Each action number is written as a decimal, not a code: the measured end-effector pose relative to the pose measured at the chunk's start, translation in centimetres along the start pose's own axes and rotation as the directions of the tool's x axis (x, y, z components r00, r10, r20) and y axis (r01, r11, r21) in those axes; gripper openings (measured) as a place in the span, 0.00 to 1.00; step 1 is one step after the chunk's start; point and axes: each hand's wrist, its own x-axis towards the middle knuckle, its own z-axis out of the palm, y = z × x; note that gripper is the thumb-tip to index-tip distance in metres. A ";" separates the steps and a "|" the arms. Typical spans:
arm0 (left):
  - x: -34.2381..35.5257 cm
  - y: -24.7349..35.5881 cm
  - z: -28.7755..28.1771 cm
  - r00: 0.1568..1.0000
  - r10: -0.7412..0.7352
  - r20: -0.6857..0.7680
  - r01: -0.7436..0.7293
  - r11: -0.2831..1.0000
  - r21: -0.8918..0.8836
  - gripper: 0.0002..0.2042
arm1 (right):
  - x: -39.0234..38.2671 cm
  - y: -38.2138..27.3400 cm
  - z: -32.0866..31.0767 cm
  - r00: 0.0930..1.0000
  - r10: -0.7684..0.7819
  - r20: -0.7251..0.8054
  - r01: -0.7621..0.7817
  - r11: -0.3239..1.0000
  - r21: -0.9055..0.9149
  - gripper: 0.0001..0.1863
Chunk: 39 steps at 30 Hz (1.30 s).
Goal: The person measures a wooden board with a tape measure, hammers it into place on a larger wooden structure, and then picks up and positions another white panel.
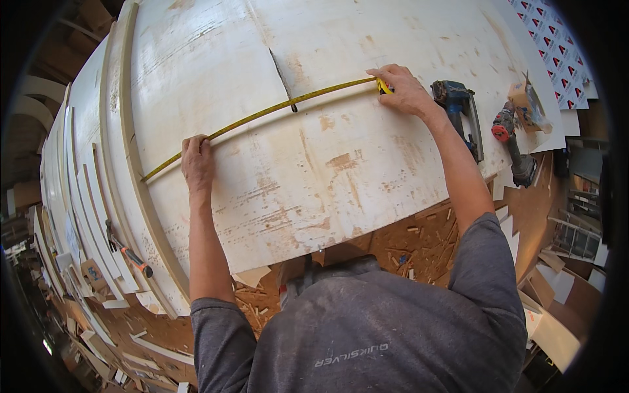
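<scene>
A yellow tape measure is pulled out across a large worn white board. Its blade slants from a raised wooden strip on the left up to the case at the right. My right hand is closed around the case, which shows yellow between thumb and fingers. Partway along the blade, my left hand pinches it near its lower-left end. Between my hands, a thin dark pencil-like stick lies at the tape, at the end of a dark slit in the board.
Right of my right hand lie a blue-black nail gun, a red-black cordless drill and a small cardboard box. Hammer-like tool with orange handle rests on the left, among long strips. Wood scraps litter the floor.
</scene>
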 end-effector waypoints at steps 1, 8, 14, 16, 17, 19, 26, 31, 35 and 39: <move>0.0 -0.1 0.0 1.000 -0.002 0.000 0.002 1.000 -0.006 0.07 | 0.0 0.4 0.4 0.999 -0.029 -0.024 0.029 1.000 0.002 0.32; 0.1 -0.7 0.2 1.000 0.013 0.008 -0.013 0.999 0.045 0.08 | 0.5 0.3 2.3 0.980 -0.015 -0.197 0.008 0.999 -0.036 0.20; -0.1 0.1 -0.1 0.998 -0.045 0.033 0.044 0.999 0.020 0.09 | 0.3 -1.5 2.8 0.942 0.022 -0.336 -0.069 0.989 -0.128 0.19; -0.5 0.1 -0.4 0.996 -0.078 0.054 0.077 0.997 0.011 0.12 | 0.3 -1.8 2.9 0.931 0.015 -0.365 -0.076 0.986 -0.152 0.19; -0.9 0.0 -0.7 0.993 -0.096 0.063 0.096 0.995 0.007 0.13 | 0.4 -2.1 2.8 0.934 0.027 -0.355 -0.085 0.985 -0.151 0.19; -1.8 0.2 -1.5 0.993 -0.116 0.027 0.117 0.992 -0.046 0.18 | 0.4 -2.2 2.8 0.942 0.058 -0.332 -0.114 0.982 -0.151 0.19; -9.8 -6.2 -8.7 0.968 -0.205 -0.146 0.206 0.979 -0.006 0.24 | 0.8 -2.2 3.6 0.907 0.046 -0.418 -0.113 0.984 -0.138 0.17; -17.9 -14.3 -15.8 0.862 -0.306 -0.405 0.418 0.880 0.225 0.22 | 0.8 -2.1 3.8 0.891 0.023 -0.453 -0.100 0.984 -0.147 0.16; -21.5 -14.8 -19.1 0.890 -0.300 -0.343 0.429 0.804 0.412 0.20 | 0.8 -1.9 3.7 0.901 0.032 -0.433 -0.106 0.984 -0.146 0.16; -23.0 -15.9 -19.9 0.892 -0.286 -0.350 0.418 0.816 0.400 0.20 | 0.7 -2.7 3.1 0.915 0.049 -0.400 -0.120 0.981 -0.155 0.17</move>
